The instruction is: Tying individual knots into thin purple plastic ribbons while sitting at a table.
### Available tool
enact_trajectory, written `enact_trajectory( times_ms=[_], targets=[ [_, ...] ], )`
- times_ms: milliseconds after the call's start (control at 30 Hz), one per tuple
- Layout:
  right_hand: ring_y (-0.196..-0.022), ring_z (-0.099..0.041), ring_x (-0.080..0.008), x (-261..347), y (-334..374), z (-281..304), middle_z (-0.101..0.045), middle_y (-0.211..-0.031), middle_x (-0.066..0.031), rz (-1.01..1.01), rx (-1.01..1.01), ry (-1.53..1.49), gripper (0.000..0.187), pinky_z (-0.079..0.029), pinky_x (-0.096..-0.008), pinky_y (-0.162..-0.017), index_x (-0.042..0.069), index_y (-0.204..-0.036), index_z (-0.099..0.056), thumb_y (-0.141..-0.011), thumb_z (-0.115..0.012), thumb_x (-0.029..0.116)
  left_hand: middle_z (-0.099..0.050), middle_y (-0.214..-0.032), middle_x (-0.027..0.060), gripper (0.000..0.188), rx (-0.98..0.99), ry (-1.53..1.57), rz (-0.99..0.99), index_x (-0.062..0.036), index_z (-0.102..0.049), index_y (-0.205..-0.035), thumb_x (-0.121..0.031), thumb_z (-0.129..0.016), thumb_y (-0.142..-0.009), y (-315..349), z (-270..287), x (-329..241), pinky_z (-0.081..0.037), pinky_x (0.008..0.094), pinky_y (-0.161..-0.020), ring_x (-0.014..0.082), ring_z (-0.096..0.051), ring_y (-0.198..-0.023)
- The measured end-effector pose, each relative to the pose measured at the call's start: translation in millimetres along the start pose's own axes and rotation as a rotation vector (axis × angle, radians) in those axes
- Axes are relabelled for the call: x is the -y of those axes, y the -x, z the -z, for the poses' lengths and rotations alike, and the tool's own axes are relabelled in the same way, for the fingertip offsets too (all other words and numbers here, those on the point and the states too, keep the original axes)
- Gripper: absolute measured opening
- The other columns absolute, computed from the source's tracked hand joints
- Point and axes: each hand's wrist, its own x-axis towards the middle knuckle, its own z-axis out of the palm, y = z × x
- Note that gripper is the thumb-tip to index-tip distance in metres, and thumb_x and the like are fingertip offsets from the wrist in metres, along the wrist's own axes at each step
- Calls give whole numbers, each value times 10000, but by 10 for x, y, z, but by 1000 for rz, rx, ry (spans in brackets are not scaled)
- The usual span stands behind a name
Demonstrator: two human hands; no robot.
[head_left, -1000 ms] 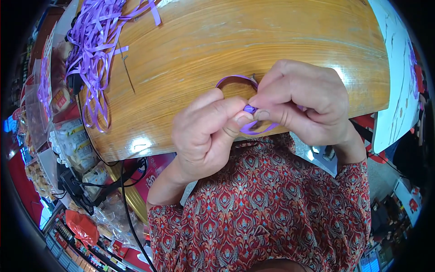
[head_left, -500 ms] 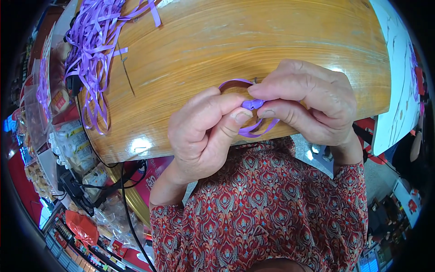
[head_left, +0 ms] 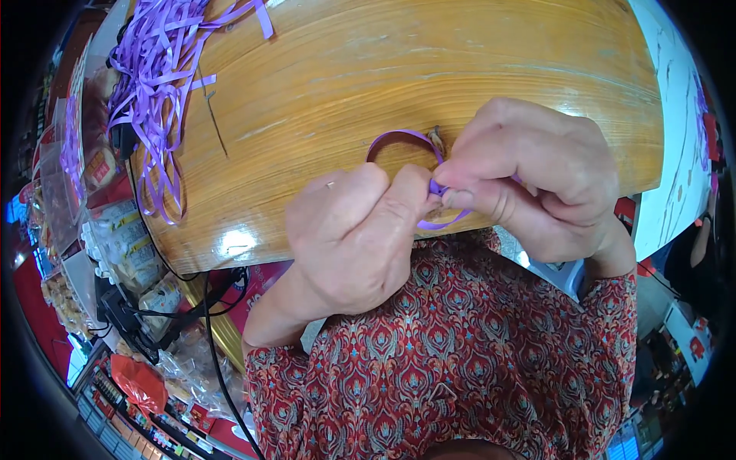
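Both hands meet over the near part of the wooden table (head_left: 330, 92), pinching a purple ribbon (head_left: 406, 133) between them. My left hand (head_left: 349, 230) is closed, its knuckles turned up, with the fingertips on a small folded or knotted bit of the ribbon. From the other side, the thumb and forefinger of my right hand (head_left: 548, 180) grip the same bit. A loop of ribbon curves out beyond the fingers, and another bends below them near the table edge. Most of the folded part is hidden by the fingertips.
A heap of purple ribbons (head_left: 165, 69) lies at the far left. Beside it rests a thin dark metal hook or needle (head_left: 215, 123). Plastic-wrapped packages (head_left: 126, 241) and a black cable (head_left: 218, 368) crowd the left side. A white marbled surface (head_left: 671, 153) stands at right.
My left hand has rolled over so its back faces up, covering more of the folded ribbon. My right hand has shifted slightly right and nearer.
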Motion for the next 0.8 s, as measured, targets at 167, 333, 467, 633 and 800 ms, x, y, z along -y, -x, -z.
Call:
enact_trajectory(
  times_ms=[167,333,467,633,800],
  targets=[
    [-621,-604,-178,39,-40,9,-620,-720,-115,-70,29,-13,151,-447,-254,-519,-36,-857,-642,-719,-696,-8,-439,-592,64,133,21,95,47,31,-638,-880,-44,-652,-772,-16,-20,41,-339,294,-401,180,-436,-460],
    [-699,-612,-160,-12,-18,-36,-630,-801,-125,-248,-22,-226,136,-468,-240,-590,-48,-896,-629,-764,-658,-32,-576,-707,103,177,-128,218,77,39,-620,-945,-44,-653,-792,-54,-27,73,-386,274,-458,194,-486,-524],
    [-766,-608,-158,-42,-11,-114,-631,-862,-130,-328,-112,-469,149,-481,-245,-658,-54,-931,-625,-783,-626,-56,-608,-785,103,230,-127,314,207,32,-618,-992,-31,-669,-778,-6,-38,43,-400,262,-531,182,-491,-594],
    [-783,-611,-166,-55,-19,-103,-633,-869,-133,-314,-83,-408,171,-488,-251,-678,-53,-952,-627,-782,-621,-69,-621,-834,80,240,-192,366,191,27,-631,-1012,-7,-666,-776,61,-98,131,-390,238,-574,156,-489,-663],
    [-803,-620,-179,-79,-33,-130,-634,-898,-145,-237,-51,-302,190,-496,-252,-683,-50,-953,-626,-767,-636,-83,-607,-825,39,215,-279,521,287,-5,-668,-987,2,-677,-773,98,-143,141,-375,215,-574,122,-487,-685]
  ],
)
